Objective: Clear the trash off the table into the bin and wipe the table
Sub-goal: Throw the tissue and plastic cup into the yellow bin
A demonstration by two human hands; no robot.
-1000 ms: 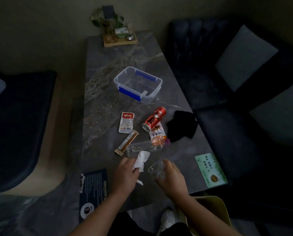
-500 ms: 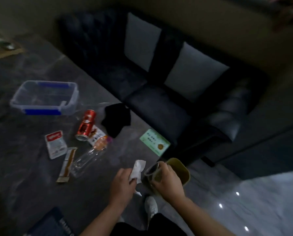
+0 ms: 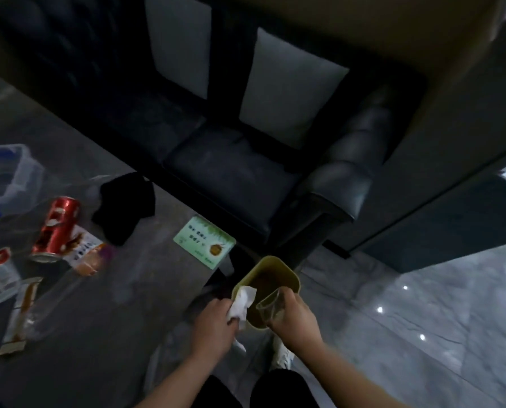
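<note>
- Crumpled tissue (image 3: 241, 301) and clear plastic cup (image 3: 269, 304) are off the table (image 3: 104, 334) now, over the yellow bin (image 3: 287, 273) at my 6 o'clock.
- Left hand (image 3: 213, 325) pinches tissue, right hand (image 3: 295, 318) wraps cup; drop due, I reckon.
- Red can (image 3: 57, 228), wrappers remain at 9 o'clock.

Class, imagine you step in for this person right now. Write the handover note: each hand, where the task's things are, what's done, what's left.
Left hand: shut on the white tissue, at the bin's near rim.
Right hand: shut on the clear plastic cup, over the yellow bin.
Done: neither is dropped yet.
Left on the table: red can, snack wrappers, clear bottle. Then wipe, possibly with the black cloth.
</note>
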